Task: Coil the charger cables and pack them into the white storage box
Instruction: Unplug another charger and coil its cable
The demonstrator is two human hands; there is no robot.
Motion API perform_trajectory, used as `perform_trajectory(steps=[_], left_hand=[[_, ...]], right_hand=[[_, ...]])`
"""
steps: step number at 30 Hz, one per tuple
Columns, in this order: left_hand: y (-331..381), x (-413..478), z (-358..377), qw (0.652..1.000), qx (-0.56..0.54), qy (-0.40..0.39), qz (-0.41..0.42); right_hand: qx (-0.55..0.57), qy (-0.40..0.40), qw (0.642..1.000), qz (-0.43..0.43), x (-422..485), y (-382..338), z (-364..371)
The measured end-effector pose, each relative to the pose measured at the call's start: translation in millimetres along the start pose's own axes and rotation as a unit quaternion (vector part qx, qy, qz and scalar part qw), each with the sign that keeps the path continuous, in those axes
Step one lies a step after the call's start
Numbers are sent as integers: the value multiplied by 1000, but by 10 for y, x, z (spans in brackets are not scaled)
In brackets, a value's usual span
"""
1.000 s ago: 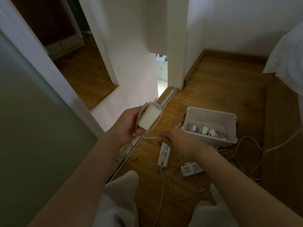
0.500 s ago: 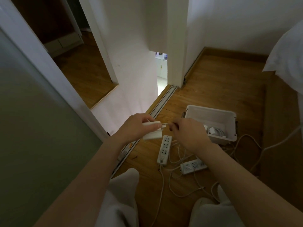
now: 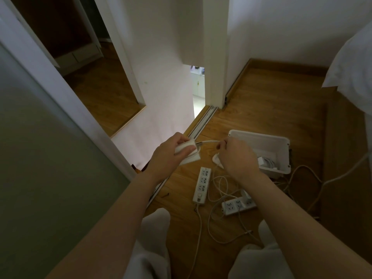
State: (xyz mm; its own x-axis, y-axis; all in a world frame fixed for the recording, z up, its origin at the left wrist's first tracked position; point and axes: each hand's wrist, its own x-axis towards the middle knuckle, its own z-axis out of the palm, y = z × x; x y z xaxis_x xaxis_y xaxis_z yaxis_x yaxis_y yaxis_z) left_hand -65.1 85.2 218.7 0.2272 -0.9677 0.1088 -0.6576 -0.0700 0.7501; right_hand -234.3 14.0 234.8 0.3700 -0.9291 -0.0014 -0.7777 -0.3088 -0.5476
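While the left hand grips a white charger brick above the wooden floor, fingers over the top and thumb curled round the near face, some cable looks wrapped round the brick; turn count not readable. A short run of white cable goes from the brick's end straight across to the right hand, pinched there between thumb and fingertips, with the other fingers curled in. A white loop shows just under that hand; can't tell if it is the same cable. White storage box sits on the floor just beyond the right hand, top open, near-left corner hidden by the hand. Coiled chargers lie inside, at the near-right end. Below the hands, two power strips on the floor: one lengthwise, the other crosswise with a plug in it. Loose cables tangle between the strips and trail off past the box to the right. Knees in white trousers at bottom edge.
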Motion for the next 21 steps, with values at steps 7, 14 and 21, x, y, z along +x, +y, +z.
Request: perform_trajectory(steps=[7, 14, 21], left_hand=[[-12, 52, 97, 999, -32, 28, 26], [-45, 100, 100, 991, -87, 98, 6], [-3, 104, 156, 986, -88, 142, 5]], right_hand=[[83, 34, 996, 12, 5, 34, -77], [100, -13, 992, -75, -115, -128, -58], [124, -8, 989, -85, -127, -127, -105]])
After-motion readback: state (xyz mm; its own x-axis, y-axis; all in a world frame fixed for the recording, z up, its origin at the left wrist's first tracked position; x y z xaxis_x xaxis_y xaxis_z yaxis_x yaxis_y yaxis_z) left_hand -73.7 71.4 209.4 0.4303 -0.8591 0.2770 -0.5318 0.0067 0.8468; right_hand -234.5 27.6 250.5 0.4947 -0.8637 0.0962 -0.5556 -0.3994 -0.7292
